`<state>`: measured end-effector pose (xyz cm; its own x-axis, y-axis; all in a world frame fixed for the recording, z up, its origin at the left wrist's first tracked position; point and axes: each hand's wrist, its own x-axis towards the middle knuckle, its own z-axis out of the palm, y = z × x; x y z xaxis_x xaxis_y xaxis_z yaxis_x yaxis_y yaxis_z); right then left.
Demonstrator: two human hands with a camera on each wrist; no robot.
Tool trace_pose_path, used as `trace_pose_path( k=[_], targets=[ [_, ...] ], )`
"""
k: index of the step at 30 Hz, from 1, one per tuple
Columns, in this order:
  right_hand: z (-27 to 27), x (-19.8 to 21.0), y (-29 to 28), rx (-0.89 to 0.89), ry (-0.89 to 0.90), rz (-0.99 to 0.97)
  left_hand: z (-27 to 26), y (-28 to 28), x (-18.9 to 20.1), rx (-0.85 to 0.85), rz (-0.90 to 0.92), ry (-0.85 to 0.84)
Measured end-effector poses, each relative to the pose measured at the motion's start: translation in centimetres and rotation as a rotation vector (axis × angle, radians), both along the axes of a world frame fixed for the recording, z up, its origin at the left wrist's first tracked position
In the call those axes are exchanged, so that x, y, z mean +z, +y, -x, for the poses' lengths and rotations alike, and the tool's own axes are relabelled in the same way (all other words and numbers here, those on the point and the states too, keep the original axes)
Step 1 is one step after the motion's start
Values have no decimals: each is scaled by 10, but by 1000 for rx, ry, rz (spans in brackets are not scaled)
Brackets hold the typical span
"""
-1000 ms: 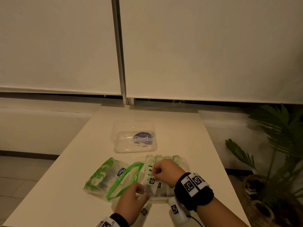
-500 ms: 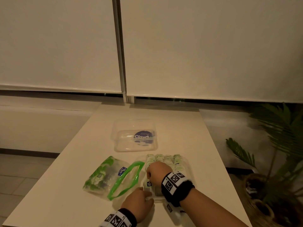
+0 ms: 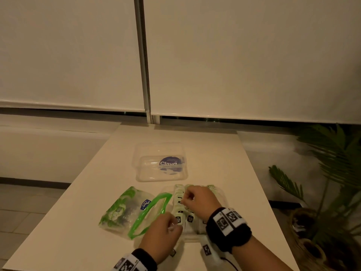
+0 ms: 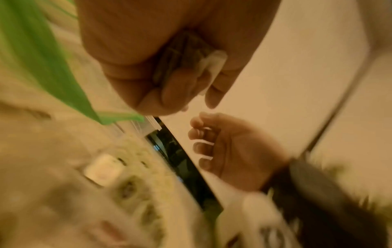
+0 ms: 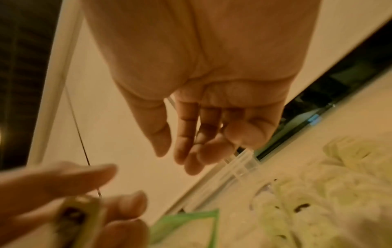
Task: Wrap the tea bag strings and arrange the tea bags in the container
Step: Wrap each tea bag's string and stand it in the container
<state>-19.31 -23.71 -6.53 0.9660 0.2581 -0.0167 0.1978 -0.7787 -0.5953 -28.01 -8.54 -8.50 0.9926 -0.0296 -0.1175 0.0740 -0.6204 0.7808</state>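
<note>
The tea bag (image 4: 191, 67) that matters sits inside the left hand (image 3: 162, 237), fingers curled round it with a pale corner poking out past them in the left wrist view; from the right wrist view it looks greenish with a dark mark and stands on edge in the grip. That hand hovers at the near-left corner of the container (image 3: 223, 194), just beside its rim and low over the bench (image 3: 82, 241). The container runs lengthwise away from the person, and the rows of tea bags (image 3: 180, 200) packed in it stand in lines along that same long axis, labels up. So the held bag has only a short way to go, forward and to the right, to join the left-hand row. The right hand (image 3: 199, 200) is the one over the container, about mid-length, fingers loosely bent and holding nothing that I can make out; its fingertips (image 5: 191, 161) hang just above the clear rim and the rows. I'd judge the left hand the nearer to the open slot at the front, with the right placed to part or steady the row. Left of the container lies a zip bag (image 3: 134, 211) with a green mouth, gaping towards the hands; farther along the bench, well apart, a clear lid (image 3: 160, 163) with a blue label.
</note>
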Motion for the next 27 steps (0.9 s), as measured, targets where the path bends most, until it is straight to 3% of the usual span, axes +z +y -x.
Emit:
trace_pose_path(
  k=[4,7,13,16,24,27],
  targets=[
    [32,33,-15,97,184,-474,-2,-1,39,204,843,185],
    [56,49,-14,174,283,-592,-8,-10,61,256,1157,187],
    [72,58,-8,55,200,-640,-3,-36,76,227,1118,26],
    [79,65,-13,92,238,-692,1,-38,78,179,1044,-26],
    [73,70,-25,69,200,-801,-6,-28,64,94,987,-5],
    [62,78,-35,76,168,-849,-6,-16,61,-79,892,21]
  ],
)
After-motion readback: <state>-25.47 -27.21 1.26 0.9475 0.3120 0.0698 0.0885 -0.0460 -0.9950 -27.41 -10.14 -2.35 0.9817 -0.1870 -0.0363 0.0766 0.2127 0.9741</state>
